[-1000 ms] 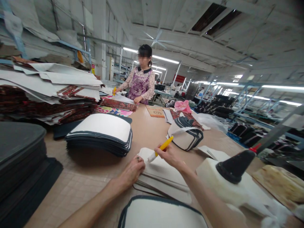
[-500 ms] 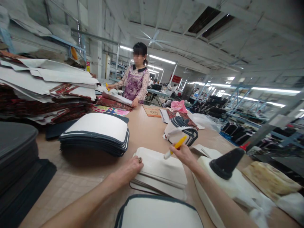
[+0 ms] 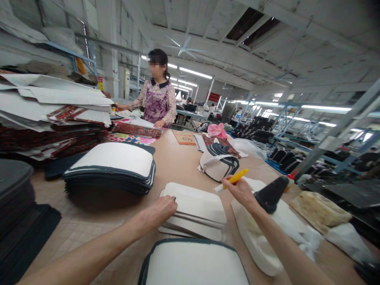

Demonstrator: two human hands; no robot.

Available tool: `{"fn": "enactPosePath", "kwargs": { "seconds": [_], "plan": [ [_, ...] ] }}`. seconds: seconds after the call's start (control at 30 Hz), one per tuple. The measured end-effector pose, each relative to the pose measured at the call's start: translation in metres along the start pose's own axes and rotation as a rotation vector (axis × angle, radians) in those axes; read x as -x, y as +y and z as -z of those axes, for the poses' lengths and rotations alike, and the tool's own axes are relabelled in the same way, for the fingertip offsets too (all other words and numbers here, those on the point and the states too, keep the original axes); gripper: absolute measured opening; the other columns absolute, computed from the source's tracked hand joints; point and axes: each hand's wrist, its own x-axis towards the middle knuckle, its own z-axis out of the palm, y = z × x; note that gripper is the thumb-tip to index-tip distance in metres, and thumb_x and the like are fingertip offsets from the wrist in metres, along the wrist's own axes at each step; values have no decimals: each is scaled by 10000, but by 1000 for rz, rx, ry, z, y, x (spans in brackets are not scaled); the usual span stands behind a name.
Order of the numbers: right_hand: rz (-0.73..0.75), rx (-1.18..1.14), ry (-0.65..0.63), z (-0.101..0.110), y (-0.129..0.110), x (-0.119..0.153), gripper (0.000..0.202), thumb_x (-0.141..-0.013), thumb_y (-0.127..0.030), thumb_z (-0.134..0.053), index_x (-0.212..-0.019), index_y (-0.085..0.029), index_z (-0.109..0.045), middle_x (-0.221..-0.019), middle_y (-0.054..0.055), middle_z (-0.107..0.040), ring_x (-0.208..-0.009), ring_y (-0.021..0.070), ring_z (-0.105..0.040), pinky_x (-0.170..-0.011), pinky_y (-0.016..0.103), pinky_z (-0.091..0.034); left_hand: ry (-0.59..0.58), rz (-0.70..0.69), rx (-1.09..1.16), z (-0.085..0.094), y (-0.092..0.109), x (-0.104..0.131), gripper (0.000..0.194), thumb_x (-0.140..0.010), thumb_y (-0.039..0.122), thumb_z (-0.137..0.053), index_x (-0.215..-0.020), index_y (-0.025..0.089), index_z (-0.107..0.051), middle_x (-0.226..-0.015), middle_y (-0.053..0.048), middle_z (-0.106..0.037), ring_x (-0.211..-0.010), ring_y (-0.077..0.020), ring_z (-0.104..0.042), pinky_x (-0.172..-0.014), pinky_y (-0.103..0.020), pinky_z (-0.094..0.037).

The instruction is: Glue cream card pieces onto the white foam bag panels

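Note:
A stack of pale white panels [image 3: 196,202] with rounded corners lies in front of me. My left hand [image 3: 163,209] is closed at its left edge, with the fingers curled on the top panel; the thumb is hidden. In my right hand [image 3: 240,192] is a brush [image 3: 236,177] with a yellow handle and a whitish tip pointing left. The brush is raised, just beyond the stack's right side. Nearest me sits a white panel with a dark border [image 3: 196,263], cut off by the bottom of the view.
Bordered panels are piled at left [image 3: 109,166], and curved ones [image 3: 218,162] lie ahead. A black cone [image 3: 271,194] stands right, near a yellowish foam block [image 3: 320,211]. Tall sheet stacks [image 3: 53,107] fill the left side. Across the table [image 3: 169,158] a person [image 3: 157,91] works.
My right hand has moved the brush rightward, from above the white panels to past their right edge. My left hand stays on the stack. The whole view has shifted slightly.

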Motion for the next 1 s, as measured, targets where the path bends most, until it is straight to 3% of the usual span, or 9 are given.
{"fn": "enactPosePath", "kwargs": {
  "seconds": [0.17, 0.33, 0.43, 0.53, 0.6, 0.7, 0.77, 0.87, 1.0],
  "plan": [
    [44, -239, -38, 36, -20, 42, 347, -763, -515, -482, -722, -181, -568, -473, -61, -416, -444, 108, -399, -455, 244, -323, 81, 26, 9, -11, -6, -1, 273, -767, -72, -435, -943, 79, -579, -976, -174, -610, -925, -269, -568, -764, -368, -484],
    [39, -327, -31, 49, -27, 82, 348, -770, -515, -526, -665, -184, -545, -483, -54, -413, -464, 97, -388, -477, 238, -324, 153, 50, 56, -25, -20, -3, 305, -799, -53, -335, -914, 107, -568, -928, -132, -605, -890, -229, -558, -792, -343, -460],
    [7, -360, -54, 47, -35, 101, 346, -748, -513, -566, -695, -171, -574, -465, -61, -404, -438, 87, -367, -442, 228, -297, 153, 23, 121, -19, -27, -2, 275, -742, -42, -393, -854, 127, -578, -888, -96, -603, -848, -211, -554, -777, -312, -458],
    [-29, -434, -84, 45, -43, 124, 358, -724, -515, -592, -753, -158, -606, -477, -61, -404, -427, 79, -348, -402, 215, -263, 189, 6, 202, -1, -23, 12, 309, -684, -27, -466, -914, 144, -582, -988, -86, -587, -957, -217, -525, -846, -311, -432],
    [-47, -452, -80, 45, -48, 139, 350, -720, -510, -599, -760, -162, -619, -497, -57, -408, -440, 79, -350, -401, 212, -264, 246, 19, 250, 14, -7, 34, 356, -698, -17, -468, -992, 157, -567, -1073, -83, -557, -1034, -214, -490, -903, -316, -399],
    [-39, -421, -71, 39, -60, 155, 312, -734, -488, -588, -741, -178, -614, -556, -27, -484, -516, 109, -432, -463, 225, -338, 292, -56, 386, 32, 37, 82, 269, -794, 62, -454, -1001, 200, -558, -1051, -47, -560, -958, -171, -519, -866, -269, -410],
    [25, -412, -132, 27, -75, 159, 275, -751, -460, -572, -729, -188, -601, -617, -10, -533, -590, 130, -480, -533, 235, -382, 185, -152, 398, 38, 71, 112, 222, -799, 119, -483, -988, 213, -552, -1036, -47, -577, -904, -185, -528, -796, -273, -433],
    [164, -407, -322, 1, -106, 158, 213, -793, -398, -524, -750, -199, -589, -662, -18, -538, -629, 126, -488, -582, 228, -392, -4, -161, 325, 38, 106, 138, 276, -742, 110, -543, -1003, 198, -536, -1075, -70, -580, -948, -231, -509, -813, -317, -433],
    [260, -353, -513, -22, -122, 154, 168, -799, -332, -486, -737, -197, -563, -644, -26, -511, -611, 120, -475, -573, 222, -386, -77, -148, 339, 36, 112, 139, 294, -758, 77, -521, -1031, 184, -515, -1118, -70, -557, -989, -227, -487, -863, -314, -428]
  ]
}}
